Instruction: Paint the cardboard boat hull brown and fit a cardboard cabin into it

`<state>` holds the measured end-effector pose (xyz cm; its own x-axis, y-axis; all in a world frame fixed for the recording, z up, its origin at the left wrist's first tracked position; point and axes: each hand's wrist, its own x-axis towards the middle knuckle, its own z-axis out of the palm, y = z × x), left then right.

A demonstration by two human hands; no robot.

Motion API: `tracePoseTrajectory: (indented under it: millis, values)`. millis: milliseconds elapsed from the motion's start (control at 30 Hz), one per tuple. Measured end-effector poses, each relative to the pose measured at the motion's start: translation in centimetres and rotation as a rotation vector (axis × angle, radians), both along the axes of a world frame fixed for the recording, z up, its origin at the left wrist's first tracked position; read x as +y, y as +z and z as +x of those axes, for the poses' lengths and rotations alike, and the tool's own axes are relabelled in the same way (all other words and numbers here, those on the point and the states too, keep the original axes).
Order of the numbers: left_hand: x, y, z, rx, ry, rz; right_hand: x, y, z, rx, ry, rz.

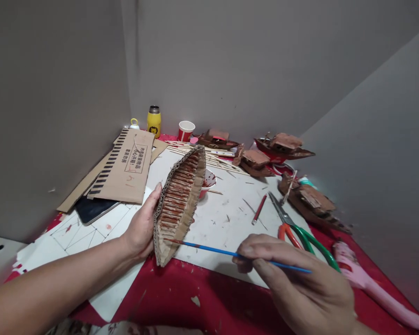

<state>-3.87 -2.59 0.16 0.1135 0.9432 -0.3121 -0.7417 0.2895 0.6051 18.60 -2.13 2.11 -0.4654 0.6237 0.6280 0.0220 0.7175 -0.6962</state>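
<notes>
A boat-shaped cardboard hull (pixel 180 200) with thin slats across its inside is tilted up in my left hand (pixel 145 225), whose fingers go behind it out of sight. Reddish-brown paint covers most of the slats; the near end is bare cardboard. Between the thumb and fingers of my right hand (pixel 296 274) is a thin blue paintbrush (pixel 209 249). Its brown-stained tip lies at the slats near the hull's lower end. Partly hidden behind the hull stands a paper cup (pixel 209 180) with red-brown paint inside.
Brown model boats (pixel 309 202) line the right and back. Green-and-orange scissors (pixel 293 228), a red pencil (pixel 259 209) and thin sticks (pixel 216 160) lie on white paper. At left, flat cardboard (pixel 125 172) overlaps a phone (pixel 94 209). A yellow bottle (pixel 154 123) and a red cup (pixel 186 131) stand behind.
</notes>
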Motion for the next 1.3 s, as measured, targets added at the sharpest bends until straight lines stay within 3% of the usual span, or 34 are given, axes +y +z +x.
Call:
tracePoseTrajectory:
  millis: [433,600,1300]
  values:
    - [-0.2,-0.1,0.4,0.031,0.147,0.078,0.0,0.7,0.5,-0.143,-0.038,0.1]
    - [-0.1,-0.6,0.4,0.105,0.199,0.082,-0.1,0.6,-0.1,-0.159,0.026,0.138]
    - [0.1,-0.7,0.3,0.077,0.145,0.146,0.0,0.8,0.5,-0.302,0.044,0.333]
